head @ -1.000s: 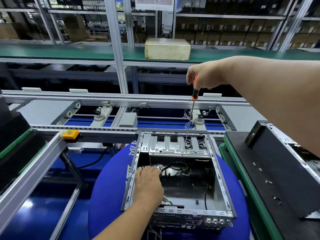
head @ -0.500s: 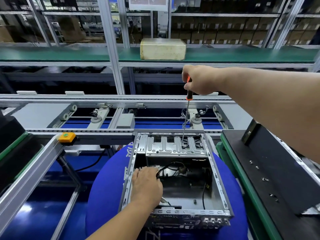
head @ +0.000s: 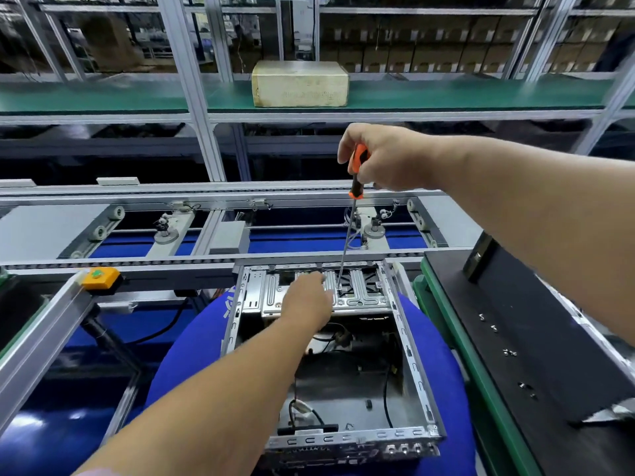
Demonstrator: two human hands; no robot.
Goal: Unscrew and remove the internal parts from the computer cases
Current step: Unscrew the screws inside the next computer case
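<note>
An open silver computer case (head: 417, 352) lies on a round blue pad (head: 192, 352) in front of me. Its far end holds a ribbed metal drive bracket (head: 367, 298). My right hand (head: 385, 158) grips the orange-and-black handle of a long screwdriver (head: 347, 235), whose tip stands on the bracket near its middle. My left hand (head: 305, 298) reaches over the case and rests on the bracket just left of the tip, fingers stretched forward. Black cables (head: 330, 333) lie inside the case.
A black panel (head: 536, 341) with several loose screws (head: 510, 352) lies to the right on a green-edged bench. A conveyor frame (head: 206, 197) runs across behind the case, with an orange button box (head: 99, 277) at left. A beige box (head: 299, 83) sits on the green shelf.
My left hand has left the case's left inside and moved forward onto the drive bracket. The right hand has kept the screwdriver upright on the bracket.
</note>
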